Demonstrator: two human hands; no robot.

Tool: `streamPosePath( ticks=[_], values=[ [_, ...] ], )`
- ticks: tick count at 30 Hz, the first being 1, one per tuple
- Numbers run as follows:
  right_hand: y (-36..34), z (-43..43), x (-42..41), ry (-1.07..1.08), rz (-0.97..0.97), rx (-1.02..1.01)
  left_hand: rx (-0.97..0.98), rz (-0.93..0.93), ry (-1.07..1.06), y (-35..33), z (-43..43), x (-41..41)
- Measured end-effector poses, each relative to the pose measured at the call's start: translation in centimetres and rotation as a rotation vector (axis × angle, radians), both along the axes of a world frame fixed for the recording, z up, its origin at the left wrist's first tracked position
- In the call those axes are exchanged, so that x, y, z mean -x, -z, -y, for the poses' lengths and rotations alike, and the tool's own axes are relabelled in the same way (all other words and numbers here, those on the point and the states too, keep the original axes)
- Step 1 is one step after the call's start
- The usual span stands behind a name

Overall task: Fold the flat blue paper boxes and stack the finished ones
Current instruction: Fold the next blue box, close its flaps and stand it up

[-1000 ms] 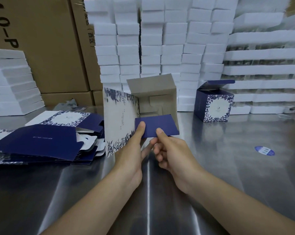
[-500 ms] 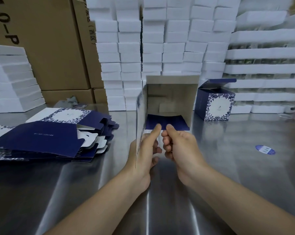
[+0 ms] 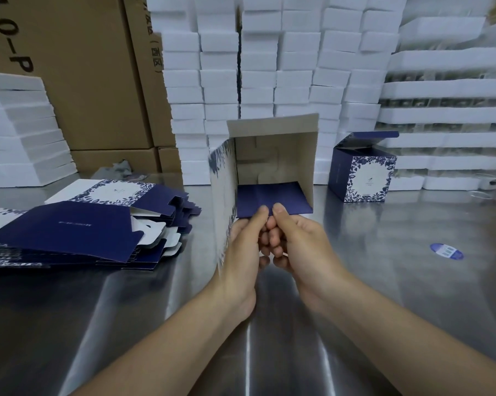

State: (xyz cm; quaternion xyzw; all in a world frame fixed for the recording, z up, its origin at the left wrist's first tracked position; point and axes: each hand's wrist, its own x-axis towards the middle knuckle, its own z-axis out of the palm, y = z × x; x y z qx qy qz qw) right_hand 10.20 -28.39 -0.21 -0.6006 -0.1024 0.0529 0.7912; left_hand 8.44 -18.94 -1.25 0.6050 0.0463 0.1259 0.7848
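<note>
- The fingers (image 3: 274,237) of both hands are curled together under the near edge of the blue flap (image 3: 272,197); each thumb presses on top of it, so both hands pinch that flap, thumbs side by side and almost touching
- The left hand (image 3: 242,252) sits just beside the right hand (image 3: 301,242), knuckles close; both forearms reach in from the near edge
- The flap is the bottom one of the open box (image 3: 278,155), which lies on its side with its mouth towards the person; the inside is grey, the top flap sticks up, and the left wall is white with blue leaf print
- This box is at the middle of the steel bench (image 3: 412,295); I cannot tell whether it rests on the bench or is held just above it
- A pile of flat boxes (image 3: 69,227) lies on the bench to the left, apart from the hands
- One finished box (image 3: 361,170) stands to the right and further back, lid flap raised; a blue sticker (image 3: 446,250) lies nearer
- White foam blocks (image 3: 269,67) and brown cartons (image 3: 84,81) are stacked behind
</note>
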Motion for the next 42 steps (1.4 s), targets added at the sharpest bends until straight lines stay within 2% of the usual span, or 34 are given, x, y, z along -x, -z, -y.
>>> streamPosePath(
  ticks=[20,27,42],
  values=[
    [-0.38,0.30,0.01,-0.045,-0.028,0.029,-0.077,0.020,0.010,-0.24,-0.16,0.23],
    [-0.18,0.38,0.00,-0.071,-0.074,0.091,0.023,-0.029,-0.014,-0.16,-0.33,0.07],
    [-0.11,0.40,-0.25,0.009,-0.120,0.048,0.100,-0.118,-0.042,0.30,-0.73,-0.53]
  ],
)
